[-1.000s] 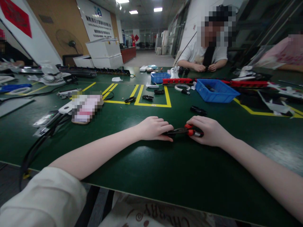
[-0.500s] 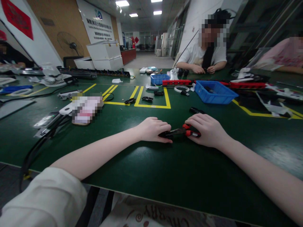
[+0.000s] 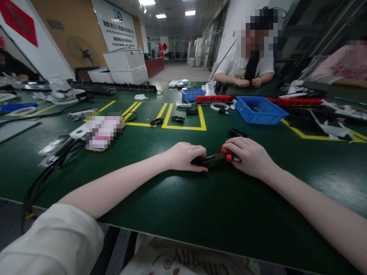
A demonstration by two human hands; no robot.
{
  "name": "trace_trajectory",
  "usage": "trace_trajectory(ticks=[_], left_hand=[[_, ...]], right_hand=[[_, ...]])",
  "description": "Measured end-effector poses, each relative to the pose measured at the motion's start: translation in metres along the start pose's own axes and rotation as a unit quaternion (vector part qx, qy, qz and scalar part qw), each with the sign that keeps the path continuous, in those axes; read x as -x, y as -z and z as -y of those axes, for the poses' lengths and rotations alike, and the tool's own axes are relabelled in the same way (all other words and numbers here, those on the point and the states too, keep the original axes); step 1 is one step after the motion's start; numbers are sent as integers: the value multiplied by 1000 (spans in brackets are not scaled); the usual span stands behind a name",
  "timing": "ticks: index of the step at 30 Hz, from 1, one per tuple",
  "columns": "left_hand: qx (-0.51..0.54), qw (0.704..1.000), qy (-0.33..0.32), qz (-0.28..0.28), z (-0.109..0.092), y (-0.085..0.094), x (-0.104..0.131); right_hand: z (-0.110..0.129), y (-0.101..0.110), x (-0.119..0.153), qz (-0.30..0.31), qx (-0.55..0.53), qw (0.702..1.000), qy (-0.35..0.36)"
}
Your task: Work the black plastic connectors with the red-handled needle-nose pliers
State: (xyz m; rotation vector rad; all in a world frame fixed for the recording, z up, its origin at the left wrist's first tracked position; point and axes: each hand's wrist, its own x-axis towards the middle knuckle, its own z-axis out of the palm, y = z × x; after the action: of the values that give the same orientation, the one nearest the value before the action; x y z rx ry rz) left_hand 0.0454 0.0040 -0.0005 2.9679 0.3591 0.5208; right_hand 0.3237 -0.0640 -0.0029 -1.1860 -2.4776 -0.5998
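Green tabletop (image 3: pixel 206 206); pliers (image 3: pixel 219 156) between both hands (image 3: pixel 185 156) (image 3: pixel 249 154)

Pretty dim room, ceiling lights (image 3: pixel 161 16) glowing far off. Hazy glare on the green tabletop (image 3: pixel 334 187) at right, edges stretched.

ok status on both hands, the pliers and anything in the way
Right hand on red-handled pliers. Left hand holds small black part, plier tips at it, contact too small to tell. Nearby: black piece just beyond right hand.
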Motion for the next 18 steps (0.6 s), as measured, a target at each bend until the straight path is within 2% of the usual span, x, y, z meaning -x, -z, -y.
trace_trajectory(ticks=[8, 18], left_hand=[[49, 998, 38, 12, 0, 1, 2], [100, 993, 58, 23, 1, 2, 2]], right_hand=[[2, 3, -1, 30, -16, 999, -3], [3, 3, -5, 29, -22, 999, -22]])
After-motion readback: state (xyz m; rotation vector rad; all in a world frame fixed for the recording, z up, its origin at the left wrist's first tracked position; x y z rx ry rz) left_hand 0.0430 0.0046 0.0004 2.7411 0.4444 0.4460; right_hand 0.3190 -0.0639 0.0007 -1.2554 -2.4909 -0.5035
